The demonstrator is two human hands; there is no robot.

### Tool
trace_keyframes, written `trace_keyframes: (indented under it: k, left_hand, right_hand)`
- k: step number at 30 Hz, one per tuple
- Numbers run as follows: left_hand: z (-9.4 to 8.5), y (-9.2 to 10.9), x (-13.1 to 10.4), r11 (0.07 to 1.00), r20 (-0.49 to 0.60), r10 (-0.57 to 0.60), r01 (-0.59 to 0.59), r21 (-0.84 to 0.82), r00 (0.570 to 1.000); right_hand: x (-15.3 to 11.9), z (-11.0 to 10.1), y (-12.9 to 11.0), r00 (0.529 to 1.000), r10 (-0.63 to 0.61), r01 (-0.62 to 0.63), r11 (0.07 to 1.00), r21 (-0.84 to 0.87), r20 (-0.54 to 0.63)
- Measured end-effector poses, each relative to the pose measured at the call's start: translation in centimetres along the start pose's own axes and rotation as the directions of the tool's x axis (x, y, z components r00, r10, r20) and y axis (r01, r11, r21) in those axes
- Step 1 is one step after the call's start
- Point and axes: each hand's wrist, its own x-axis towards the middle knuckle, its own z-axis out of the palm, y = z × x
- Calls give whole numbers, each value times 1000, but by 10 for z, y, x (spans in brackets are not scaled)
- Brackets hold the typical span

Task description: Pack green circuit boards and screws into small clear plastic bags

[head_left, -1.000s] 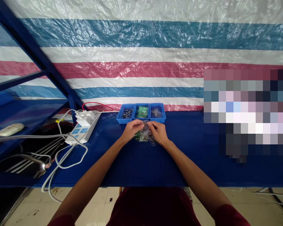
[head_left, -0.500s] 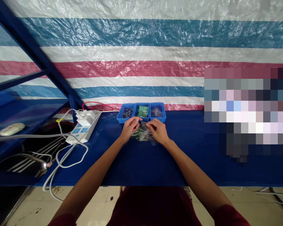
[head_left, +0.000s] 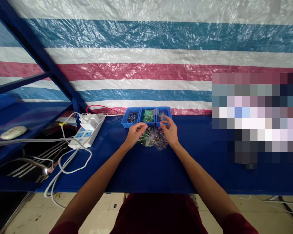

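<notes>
Three blue bins stand side by side: the left bin (head_left: 127, 124) holds loose metal screws, the middle bin (head_left: 148, 123) green packets, and the right bin (head_left: 168, 113) small clear bags. In front of them lies a pile of clear bags (head_left: 153, 139) with metal and green parts. My left hand (head_left: 136, 132) is at the pile's left edge, thumb and fingers pinched together; what they hold is too small to name. My right hand (head_left: 169, 130), fingers apart, reaches over the front of the right bin, with nothing visible in its grip.
A white power strip (head_left: 88, 133) with plugs and looping white cables lies on the blue table (head_left: 148, 172) at the left. A white mouse (head_left: 13, 133) rests on a blue shelf. Striped sheeting hangs behind the bins. A pixelated area covers the right side.
My right hand has moved right and up from the pile towards the right bin, its fingers spreading. My left hand has shifted slightly right. More of the bags now shows between the hands.
</notes>
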Motion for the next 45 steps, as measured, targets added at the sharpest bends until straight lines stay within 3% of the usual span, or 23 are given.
trace_keyframes:
  k: [3,6,13,18,23,26,28,33,36,39,41,45]
  left_hand:
    - [1,-4,-1,962,59,140,-150,230,988]
    - [3,-6,-2,885,118,245,-271,378,962]
    - [2,-7,-1,813,87,339,-338,475,937]
    - [2,-9,-1,815,97,328,-333,475,940]
    - [1,-10,-1,822,93,319,-325,468,943]
    - [0,-11,-2,823,98,318,-326,465,943]
    - [0,-12,-2,823,101,318,-327,464,943]
    - [1,-11,-3,827,102,315,-326,458,943]
    - [2,-11,-2,831,105,307,-321,455,946]
    - [1,-11,-2,832,108,297,-313,458,949]
    - [1,-12,-2,833,113,286,-305,461,952]
    - [1,-15,-2,835,141,260,-296,464,955]
  right_hand:
    - [-4,1,2,983,-167,184,878,-441,79]
    - [-7,1,1,966,-218,259,768,-586,142]
    - [-6,0,-2,954,-280,289,752,-593,109]
    - [21,6,-1,961,-242,266,689,-674,131]
    - [62,20,-4,975,17,168,603,-780,224]
    - [75,26,-8,967,156,80,563,-823,201]
    - [78,27,-12,965,183,55,552,-832,186]
    - [77,16,-20,993,90,10,571,-821,75]
    - [68,7,-27,995,95,-37,506,-862,13]
    - [54,3,-34,999,-43,0,412,-911,-20]
    - [45,1,-37,995,-98,18,402,-915,-24]
    - [32,-8,-39,994,48,63,469,-881,96]
